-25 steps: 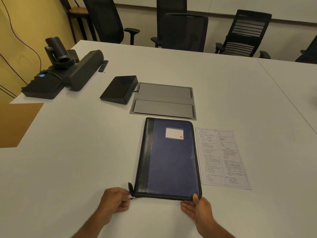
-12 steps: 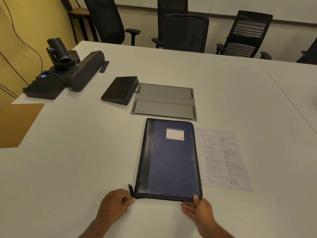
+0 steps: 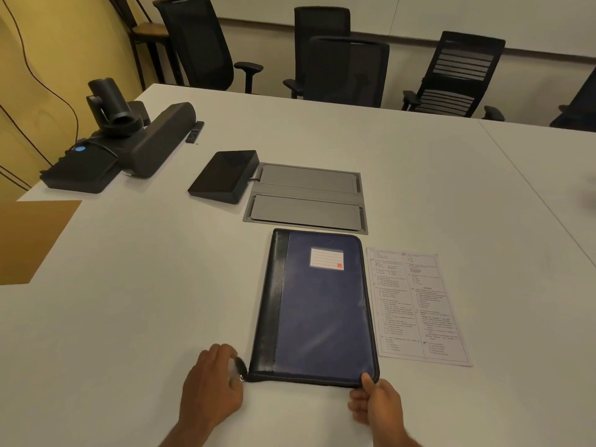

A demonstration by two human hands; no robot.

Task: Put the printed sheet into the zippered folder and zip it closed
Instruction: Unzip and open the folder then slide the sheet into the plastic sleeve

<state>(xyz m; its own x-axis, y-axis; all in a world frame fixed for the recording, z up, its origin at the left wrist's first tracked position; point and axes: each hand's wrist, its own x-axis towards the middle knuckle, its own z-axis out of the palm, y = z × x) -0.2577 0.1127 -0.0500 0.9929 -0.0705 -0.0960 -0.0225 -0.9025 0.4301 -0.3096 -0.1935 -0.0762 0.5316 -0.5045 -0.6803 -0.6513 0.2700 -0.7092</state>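
A blue zippered folder (image 3: pixel 319 304) with a black spine strip and a white label lies closed on the white table (image 3: pixel 145 317). The printed sheet (image 3: pixel 416 304) lies flat just right of it, outside the folder. My left hand (image 3: pixel 211 385) is at the folder's near left corner, fingers curled and pinching the zipper pull (image 3: pixel 241 378). At the near right corner my right hand (image 3: pixel 375 400) grips the folder's edge, thumb on top.
Beyond the folder are a grey flip-lid cable box (image 3: pixel 306 198) and a black touch panel (image 3: pixel 225 175). A conference camera and speaker bar (image 3: pixel 129 140) sit at the far left. Black office chairs (image 3: pixel 348 69) line the far table edge.
My left hand has closed in on the zipper pull at the near left corner. The folder, the sheet and my right hand have stayed in place.
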